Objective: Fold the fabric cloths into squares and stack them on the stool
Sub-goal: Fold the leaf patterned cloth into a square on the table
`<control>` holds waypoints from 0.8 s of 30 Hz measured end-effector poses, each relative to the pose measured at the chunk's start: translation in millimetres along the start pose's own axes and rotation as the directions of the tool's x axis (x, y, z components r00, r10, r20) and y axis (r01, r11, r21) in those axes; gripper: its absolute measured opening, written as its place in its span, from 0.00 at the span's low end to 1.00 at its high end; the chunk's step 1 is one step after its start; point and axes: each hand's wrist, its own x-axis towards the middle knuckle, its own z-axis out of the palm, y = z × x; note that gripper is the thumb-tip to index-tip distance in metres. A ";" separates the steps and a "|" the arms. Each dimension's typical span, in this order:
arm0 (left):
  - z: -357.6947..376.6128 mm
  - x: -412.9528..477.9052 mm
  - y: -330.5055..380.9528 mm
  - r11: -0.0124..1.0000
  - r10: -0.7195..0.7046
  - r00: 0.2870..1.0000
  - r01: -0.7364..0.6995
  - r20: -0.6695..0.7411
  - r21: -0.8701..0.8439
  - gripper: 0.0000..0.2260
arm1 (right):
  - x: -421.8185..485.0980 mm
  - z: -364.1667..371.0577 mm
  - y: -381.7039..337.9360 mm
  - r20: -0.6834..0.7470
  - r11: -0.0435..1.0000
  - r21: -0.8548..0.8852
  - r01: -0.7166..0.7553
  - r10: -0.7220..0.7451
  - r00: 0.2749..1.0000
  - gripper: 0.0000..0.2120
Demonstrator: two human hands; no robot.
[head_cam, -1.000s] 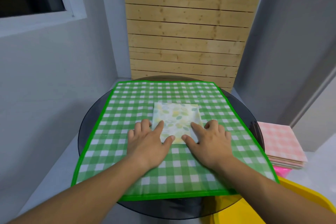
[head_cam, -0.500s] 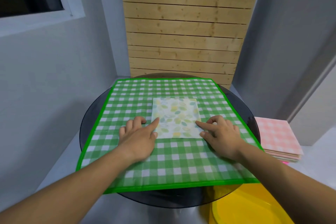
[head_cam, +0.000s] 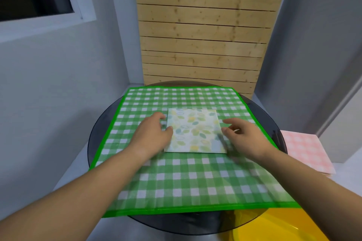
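A leaf-print cloth [head_cam: 194, 131], folded into a square, lies flat in the middle of a green checked mat [head_cam: 186, 180]. My left hand [head_cam: 152, 135] is at the cloth's left edge with loosely curved fingers, its thumb touching that edge. My right hand [head_cam: 244, 137] hovers at the right edge, fingers and thumb curved and slightly apart, motion-blurred. Neither hand has lifted the cloth. A stack of folded pink checked cloths [head_cam: 305, 152] sits low to the right of the table; what it rests on is hidden.
The mat covers a round dark glass table [head_cam: 98, 143]. A yellow tub [head_cam: 274, 225] sits under the table's near right edge. Grey walls close in on the left and right, and a wooden slat panel [head_cam: 203, 35] stands behind.
Both hands slid off the cloth's near part outward to its left and right edges, and their fingers went from flat to curved. The cloth has stayed in place.
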 end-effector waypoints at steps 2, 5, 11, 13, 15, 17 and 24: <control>2.0 8.9 4.1 0.995 -0.081 0.997 0.080 0.000 -0.056 0.18 | 8.6 3.9 -7.3 -0.014 0.995 0.069 -0.072 0.073 0.997 0.14; 5.8 21.9 3.5 0.977 -0.172 0.985 0.174 0.024 -0.124 0.11 | 20.5 6.8 -13.4 0.009 0.970 0.170 -0.173 0.174 0.985 0.14; 6.1 29.7 1.5 0.932 -0.230 0.972 0.233 0.046 -0.279 0.07 | 30.9 9.1 -12.9 0.064 0.891 0.322 -0.320 0.317 0.946 0.12; 7.2 29.7 0.4 0.921 -0.232 0.971 0.238 0.057 -0.307 0.07 | 30.8 10.3 -10.6 0.089 0.869 0.368 -0.332 0.323 0.942 0.11; 8.2 28.2 0.9 0.912 -0.231 0.970 0.244 0.078 -0.331 0.07 | 29.9 11.0 -9.3 0.115 0.852 0.402 -0.336 0.317 0.942 0.12; 8.6 26.1 2.3 0.904 -0.230 0.969 0.246 0.086 -0.350 0.07 | 26.9 11.0 -9.3 0.129 0.848 0.421 -0.321 0.295 0.947 0.12; 12.1 19.7 6.2 0.840 -0.230 0.968 0.251 0.102 -0.481 0.10 | 11.5 5.0 -4.9 0.021 0.907 0.374 -0.193 0.199 0.980 0.13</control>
